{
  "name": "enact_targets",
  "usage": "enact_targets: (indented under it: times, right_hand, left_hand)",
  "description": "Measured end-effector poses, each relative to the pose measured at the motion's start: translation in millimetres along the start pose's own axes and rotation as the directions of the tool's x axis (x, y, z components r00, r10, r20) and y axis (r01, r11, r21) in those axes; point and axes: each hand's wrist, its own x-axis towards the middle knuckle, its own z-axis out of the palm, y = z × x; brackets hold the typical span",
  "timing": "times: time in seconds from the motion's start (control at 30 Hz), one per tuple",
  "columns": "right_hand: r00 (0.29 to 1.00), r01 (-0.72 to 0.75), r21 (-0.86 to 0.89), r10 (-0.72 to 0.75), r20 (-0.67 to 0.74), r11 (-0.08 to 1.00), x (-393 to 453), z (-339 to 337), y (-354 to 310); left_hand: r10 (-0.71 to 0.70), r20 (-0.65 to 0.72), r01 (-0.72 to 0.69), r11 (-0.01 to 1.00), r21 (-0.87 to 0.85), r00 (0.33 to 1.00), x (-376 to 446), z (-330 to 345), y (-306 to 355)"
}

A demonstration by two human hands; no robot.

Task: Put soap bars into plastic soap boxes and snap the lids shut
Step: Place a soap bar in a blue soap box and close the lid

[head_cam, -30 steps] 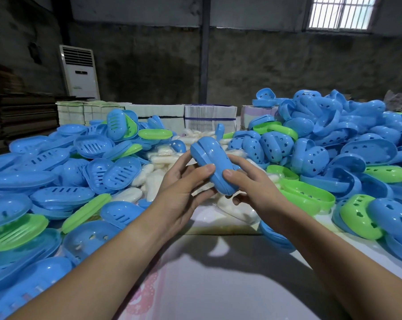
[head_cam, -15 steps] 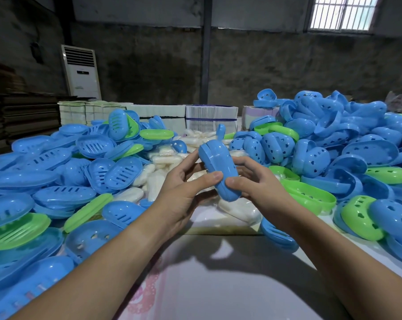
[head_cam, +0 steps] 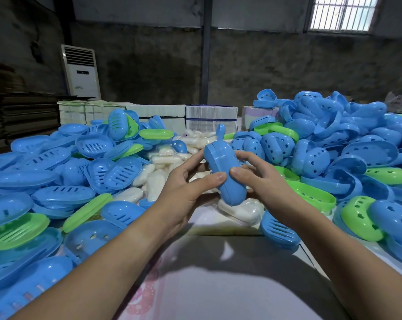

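The blue soap box (head_cam: 225, 174) in the hands looks like smooth plastic with a soft shine. The blue lids (head_cam: 348, 144) heaped at two o'clock and the green trays (head_cam: 15, 229) at nine o'clock are shiny plastic too. The white soap bars (head_cam: 239, 210) sit in thin, crinkly clear wrap. The counter (head_cam: 218, 285) wears a smooth, dull cloth. The back wall (head_cam: 276, 65) is rough and grey.

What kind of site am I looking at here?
Probably a small packing workshop or warehouse: bare concrete walls, a table heaped with loose blue and green soap box halves, unboxed white soap bars, and bundled stacks of flat cartons behind.
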Motion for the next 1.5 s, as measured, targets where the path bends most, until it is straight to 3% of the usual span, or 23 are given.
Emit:
enact_targets:
  times: [0.5,1.3,1.5]
  right_hand:
    - [0.995,0.024,-0.03,-0.021,0.098,0.999,-4,-6,0]
    - [0.998,0.043,-0.05,-0.04,0.049,0.998,-4,-5,1]
    - [0.998,0.034,-0.049,-0.031,0.052,0.998,-7,-4,-1]
  left_hand:
    - [0.037,0.025,-0.039,0.994,0.105,0.999,0,-4,-1]
    - [0.044,0.057,-0.05,0.992,0.115,0.997,3,-9,-5]
    - [0.034,0.076,-0.047,0.982,0.184,0.997,1,-10,-2]
